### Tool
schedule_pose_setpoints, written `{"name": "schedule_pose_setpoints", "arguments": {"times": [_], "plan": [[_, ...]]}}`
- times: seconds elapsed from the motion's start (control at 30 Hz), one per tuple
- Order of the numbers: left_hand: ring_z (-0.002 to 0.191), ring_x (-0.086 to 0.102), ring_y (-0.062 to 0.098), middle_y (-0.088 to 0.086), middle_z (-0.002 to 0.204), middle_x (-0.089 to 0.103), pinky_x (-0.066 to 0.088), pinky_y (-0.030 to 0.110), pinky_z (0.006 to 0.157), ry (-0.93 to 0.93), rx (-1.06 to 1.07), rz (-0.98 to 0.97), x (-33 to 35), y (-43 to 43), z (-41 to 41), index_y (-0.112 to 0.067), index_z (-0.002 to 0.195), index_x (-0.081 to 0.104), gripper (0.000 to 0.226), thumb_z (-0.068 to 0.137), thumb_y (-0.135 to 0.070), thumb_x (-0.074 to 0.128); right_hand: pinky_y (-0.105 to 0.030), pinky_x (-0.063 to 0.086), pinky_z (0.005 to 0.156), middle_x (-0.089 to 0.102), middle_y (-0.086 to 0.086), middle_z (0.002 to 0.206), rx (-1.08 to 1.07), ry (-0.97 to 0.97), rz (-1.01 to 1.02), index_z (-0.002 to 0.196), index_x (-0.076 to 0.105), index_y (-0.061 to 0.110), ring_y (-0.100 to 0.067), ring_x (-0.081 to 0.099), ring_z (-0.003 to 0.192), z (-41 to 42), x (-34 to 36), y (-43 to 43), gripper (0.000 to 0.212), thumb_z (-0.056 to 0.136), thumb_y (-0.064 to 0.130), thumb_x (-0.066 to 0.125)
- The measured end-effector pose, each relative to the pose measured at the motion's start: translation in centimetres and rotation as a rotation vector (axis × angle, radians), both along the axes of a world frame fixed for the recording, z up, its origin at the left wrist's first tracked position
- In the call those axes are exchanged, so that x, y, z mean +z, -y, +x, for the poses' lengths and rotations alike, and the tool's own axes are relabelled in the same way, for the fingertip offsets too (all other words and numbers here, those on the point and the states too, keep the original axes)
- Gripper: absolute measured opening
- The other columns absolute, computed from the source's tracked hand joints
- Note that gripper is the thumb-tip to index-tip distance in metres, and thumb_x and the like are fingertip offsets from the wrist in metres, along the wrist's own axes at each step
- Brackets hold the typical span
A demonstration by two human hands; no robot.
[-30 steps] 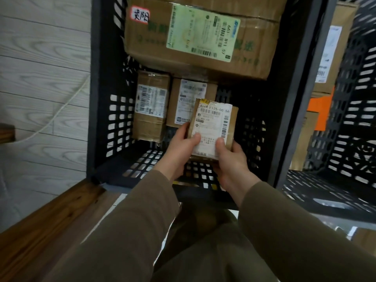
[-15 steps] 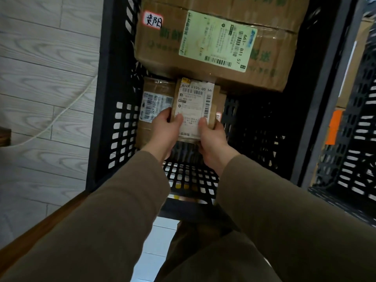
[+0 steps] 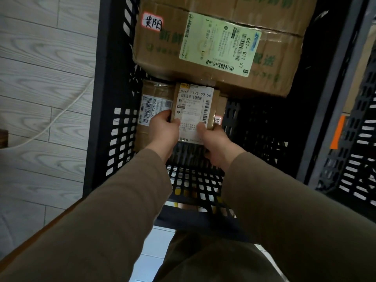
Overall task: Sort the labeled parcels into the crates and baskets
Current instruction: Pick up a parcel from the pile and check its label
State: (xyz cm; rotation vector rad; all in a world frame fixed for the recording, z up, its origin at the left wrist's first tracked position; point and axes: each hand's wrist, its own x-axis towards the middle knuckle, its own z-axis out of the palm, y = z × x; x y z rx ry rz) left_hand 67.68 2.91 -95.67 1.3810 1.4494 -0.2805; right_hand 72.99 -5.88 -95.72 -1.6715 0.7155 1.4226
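- Head view, centre frame: left hand (image 3: pixel 162 129) and right hand (image 3: pixel 215 143) are gripping the small parcel (image 3: pixel 193 106).
- It is advancing deeper into the black crate (image 3: pixel 105 98); release is probably nearing.

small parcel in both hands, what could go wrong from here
1. The small parcel sits close under the big box; pushing further in may jam against it or shift it.
2. It stands in front of another parcel, so that label may end up hidden.
3. Left hand and right hand grip only its lower corners; it could tip forward on release.
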Motion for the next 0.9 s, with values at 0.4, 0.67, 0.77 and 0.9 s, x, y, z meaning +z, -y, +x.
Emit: {"name": "schedule_pose_setpoints", "arguments": {"times": [0.4, 0.67, 0.77, 0.9], "plan": [[0.094, 0.054, 0.013, 0.003, 0.118, 0.057, 0.048, 0.029, 0.084, -0.018, 0.085, -0.137, 10.1, 0.5, 1.9, -0.009, 0.137, 0.044, 0.040, 0.098, -0.020, 0.046, -0.012, 0.041, 0.052, 0.061, -0.002, 0.104, 0.054, 0.053, -0.072, 0.125, 0.052, 0.009, -0.005, 0.047, 0.069, 5.3, 11.4, 0.0, 0.029, 0.097, 0.016, 0.051], [0.096, 0.064, 0.028, 0.010, 0.101, 0.067, 0.051, 0.049, 0.090, 0.134, 0.208, -0.211, 20.9, 0.1, 4.1, -0.015, 0.103, 0.064, 0.022, 0.094, -0.028, 0.050, -0.011, 0.040, 0.041, 0.057, 0.003, 0.091, -0.024, 0.152, -0.014, 0.123, 0.051, 0.011, -0.004, 0.051, 0.068, 7.9, 21.7, -0.2, 0.027, 0.097, 0.015, 0.051], [0.100, 0.062, 0.027, 0.009, 0.103, 0.066, 0.049, 0.046, 0.092, 0.216, 0.300, -0.196, 25.3, -0.4, 4.3, -0.015, 0.095, 0.064, 0.016, 0.094, -0.024, 0.051, -0.019, 0.039, 0.081, 0.054, -0.003, 0.130, 0.009, 0.212, 0.027, 0.134, 0.045, 0.007, -0.014, 0.056, 0.106, 8.4, 25.4, -0.4, 0.042, 0.095, 0.020, 0.055], [0.088, 0.058, 0.023, 0.008, 0.092, 0.062, 0.047, 0.038, 0.079, 0.331, 0.397, -0.112, 30.6, -0.7, 3.8, -0.016, 0.080, 0.062, 0.017, 0.092, -0.025, 0.053, -0.035, 0.030, 0.100, 0.048, -0.004, 0.141, 0.076, 0.282, 0.106, 0.138, 0.043, 0.012, -0.021, 0.043, 0.130, 8.6, 30.4, -0.7, 0.050, 0.092, 0.025, 0.058]]}}
